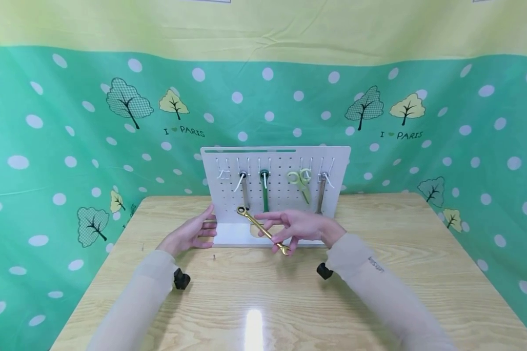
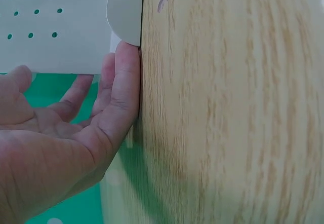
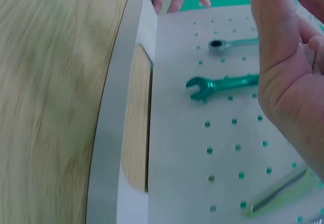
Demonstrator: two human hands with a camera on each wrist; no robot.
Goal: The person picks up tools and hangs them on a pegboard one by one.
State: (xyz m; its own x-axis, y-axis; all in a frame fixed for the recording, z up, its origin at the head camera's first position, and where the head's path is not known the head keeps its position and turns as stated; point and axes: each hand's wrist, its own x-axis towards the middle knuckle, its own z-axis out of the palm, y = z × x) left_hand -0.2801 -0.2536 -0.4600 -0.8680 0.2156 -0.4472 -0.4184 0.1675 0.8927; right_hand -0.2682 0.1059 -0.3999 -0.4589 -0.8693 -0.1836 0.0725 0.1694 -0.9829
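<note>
My right hand (image 1: 294, 226) pinches a gold combination wrench (image 1: 263, 230) in front of the white pegboard (image 1: 285, 195). The wrench slants, its ring end up and left, its open end down by the fingers. In the right wrist view the right hand (image 3: 283, 57) covers part of the board and the gold wrench is hidden. My left hand (image 1: 193, 231) rests at the board's left side. In the left wrist view, its nearly straight fingers (image 2: 126, 74) touch the board's base (image 2: 126, 11). A green wrench (image 3: 223, 84) and a silver wrench (image 3: 238, 43) hang behind the right hand.
Pale green scissors (image 1: 303, 185) and a brownish-grey tool (image 1: 322, 192) hang on the board's right half. A white hook (image 1: 223, 173) at far left bears nothing. The board stands on a wooden table (image 1: 228, 302) before a green dotted curtain (image 1: 263, 107).
</note>
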